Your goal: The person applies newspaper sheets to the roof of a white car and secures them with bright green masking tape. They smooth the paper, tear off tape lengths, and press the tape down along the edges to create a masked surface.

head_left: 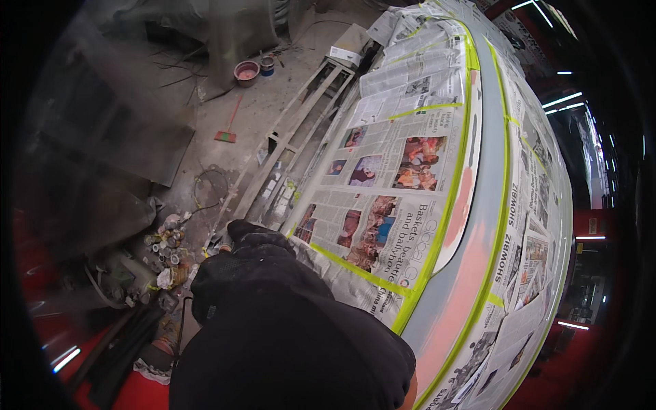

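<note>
Neither of my hands shows; my dark clothing (287, 328) fills the lower middle, and only a sliver of bare skin (411, 395) appears at its right edge. Beside me runs a long curved vehicle body panel (493, 130), a bare grey strip with pinkish patches (465, 273). Newspaper sheets (376, 157) cover the surface left of the strip. More newspaper (533, 212) wraps the side to its right. Yellow-green masking tape (447, 225) borders the strip along both sides. What my hands hold or touch is out of sight.
A metal frame (301, 113) lies left of the papered surface. Farther off are a broom (226, 137), a reddish basin (247, 72) and a blue can (267, 66). Cluttered small containers (167, 246) cover floor at left. A sheet-draped shape (102, 130) stands beyond.
</note>
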Available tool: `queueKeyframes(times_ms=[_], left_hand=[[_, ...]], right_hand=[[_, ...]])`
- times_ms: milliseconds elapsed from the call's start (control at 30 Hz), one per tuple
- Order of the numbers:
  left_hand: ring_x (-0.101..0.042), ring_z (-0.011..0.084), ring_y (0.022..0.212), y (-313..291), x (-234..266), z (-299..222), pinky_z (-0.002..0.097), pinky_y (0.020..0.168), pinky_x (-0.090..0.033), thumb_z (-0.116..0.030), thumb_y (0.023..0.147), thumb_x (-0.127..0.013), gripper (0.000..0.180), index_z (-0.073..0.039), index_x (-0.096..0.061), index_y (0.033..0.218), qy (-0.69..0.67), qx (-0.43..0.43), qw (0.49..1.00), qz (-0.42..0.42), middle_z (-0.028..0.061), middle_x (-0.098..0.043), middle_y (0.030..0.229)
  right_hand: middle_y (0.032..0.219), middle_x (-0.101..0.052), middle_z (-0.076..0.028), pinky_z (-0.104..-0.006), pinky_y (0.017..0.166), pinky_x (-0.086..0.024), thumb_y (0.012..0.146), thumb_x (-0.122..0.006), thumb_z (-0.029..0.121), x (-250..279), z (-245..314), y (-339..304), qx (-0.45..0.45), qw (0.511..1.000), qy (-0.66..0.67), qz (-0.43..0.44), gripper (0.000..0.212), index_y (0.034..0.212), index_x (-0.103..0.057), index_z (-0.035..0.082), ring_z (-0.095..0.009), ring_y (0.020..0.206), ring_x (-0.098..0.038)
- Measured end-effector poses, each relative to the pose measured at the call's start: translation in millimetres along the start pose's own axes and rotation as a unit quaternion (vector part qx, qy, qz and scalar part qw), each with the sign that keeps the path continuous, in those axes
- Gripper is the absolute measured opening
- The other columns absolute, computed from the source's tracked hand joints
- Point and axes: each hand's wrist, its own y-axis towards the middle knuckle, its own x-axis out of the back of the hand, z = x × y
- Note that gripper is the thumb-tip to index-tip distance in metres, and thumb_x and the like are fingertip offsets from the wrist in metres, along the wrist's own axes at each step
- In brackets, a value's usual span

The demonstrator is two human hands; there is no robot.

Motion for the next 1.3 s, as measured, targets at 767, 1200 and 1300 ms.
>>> queueKeyframes(times_ms=[767, 1200, 1300], left_hand=[[-0.055, 0.0279, 0.121, -17, 18, -63, 0.0483, 0.11, -0.036, -0.023, 0.078, -0.061, 0.04, -0.003, -0.065, 0.112, -0.132, 0.071, 0.962, -0.229, 0.0129, -0.063, 0.121], [-0.052, 0.0416, 0.123, -30, 58, -68, 0.0507, 0.11, -0.038, -0.013, 0.092, -0.058, 0.039, 0.0, -0.055, 0.128, -0.366, 0.256, 0.873, -0.195, 0.0214, -0.055, 0.133], [-0.05, 0.0413, 0.127, -18, 57, -68, 0.052, 0.111, -0.036, -0.015, 0.094, -0.055, 0.038, -0.003, -0.054, 0.129, -0.322, 0.253, 0.902, -0.138, 0.0199, -0.054, 0.137]], right_hand=[[0.111, -0.059, -0.025, -0.0503, 0.089, -0.042, 0.092, -0.06, 0.024, 95, -81, -48, -0.203, 0.904, -0.228, -0.299, 0.032, 0.112, -0.066, 0.0, -0.042, 0.101, -0.056], [0.107, -0.059, -0.022, -0.0478, 0.086, -0.047, 0.087, -0.064, 0.021, 109, -69, -47, -0.259, 0.897, -0.207, -0.294, 0.028, 0.106, -0.068, 0.001, -0.039, 0.103, -0.057], [0.106, -0.06, -0.021, -0.048, 0.086, -0.047, 0.087, -0.064, 0.02, 113, -72, -47, -0.242, 0.896, -0.212, -0.307, 0.027, 0.105, -0.068, 0.0, -0.039, 0.102, -0.057]])
